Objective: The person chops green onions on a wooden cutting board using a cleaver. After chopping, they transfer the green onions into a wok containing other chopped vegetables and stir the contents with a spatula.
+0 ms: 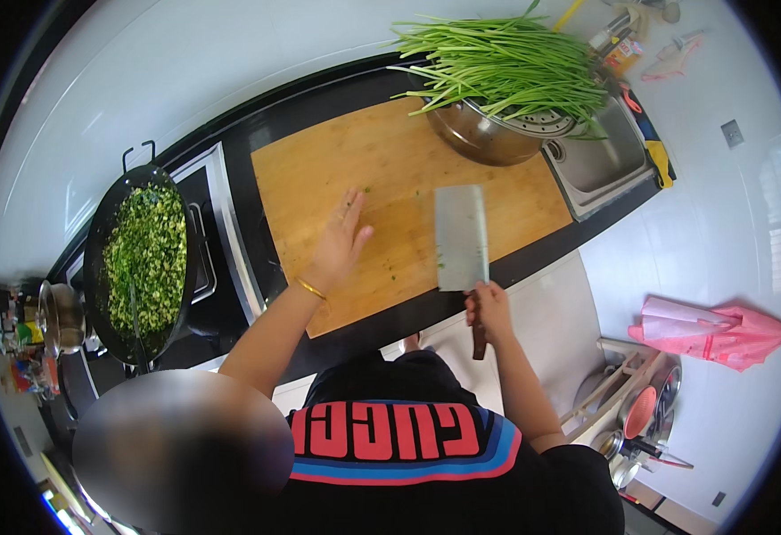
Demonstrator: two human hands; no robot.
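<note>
The right hand (490,308) is closed in a firm grip around the dark handle of a broad cleaver (461,237), whose flat steel blade lies over the near right part of a large bamboo cutting board (382,160), its handle end reaching past the board's near edge. The left hand (339,242) is open, fingers spread and holding nothing, palm down on or just above the middle of the board; a thin gold bangle (311,289) circles its wrist. A few small green scraps dot the board between the hand and the blade. The board sits on a dark table (533,259). At its far right corner a steel bowl (484,135) tilts against the board, heaped with long green chives (506,62) that spill over its rim. Just right of the bowl is a steel sink (600,160), with a yellow cloth (659,160) at its far edge and some small bottles (620,45) near the wall, their labels too small to tell. To the left of the board a black wok (141,259) stands on the stove, filled with chopped greens, a dark utensil resting in it. On the white floor to the right lies a crumpled pink bag (716,330), and beside it a low rack (631,401) holds pots and a red-lined pan.
</note>
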